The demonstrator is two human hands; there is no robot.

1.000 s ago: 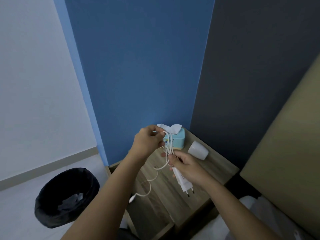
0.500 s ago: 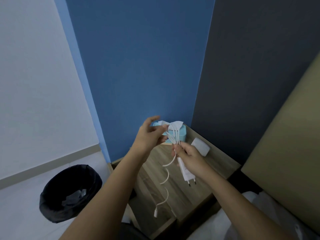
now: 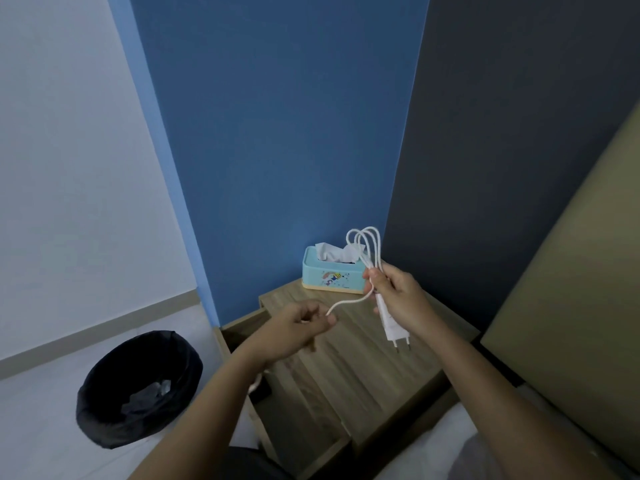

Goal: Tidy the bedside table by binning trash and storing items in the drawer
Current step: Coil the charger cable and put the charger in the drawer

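Looking down at a wooden bedside table (image 3: pixel 346 368) set in the corner where a blue wall meets a darker one, with every place below given relative to that table. On the floor to the table's left sits a round bin with a black liner (image 3: pixel 138 389), some crumpled scraps visible inside. At the table's back edge, against the wall, stands a pale blue tissue box (image 3: pixel 330 275) with a tissue poking up. On the table's left side a lower wooden ledge, probably the open drawer (image 3: pixel 242 327), shows partly behind the left forearm; its inside is hidden.

Above the table's back right part, the right hand (image 3: pixel 398 299) is closed around a white charger (image 3: pixel 389 322) and the gathered loops of its white cable (image 3: pixel 363 244). The charger's long body hangs nearly upright, plug pins pointing down toward the tabletop, while the loops stand up above the fist.

Above the table's left middle, the left hand (image 3: pixel 298 327) has its fingers curled narrowly, pinching the cable's free end. A short slack run of cable stretches from that pinch up and rightward to the right fist. Judging from this, the remaining tail lies to the right of the left fingers, so the left hand is nearer and would carry it across to finish the coil before storing it.
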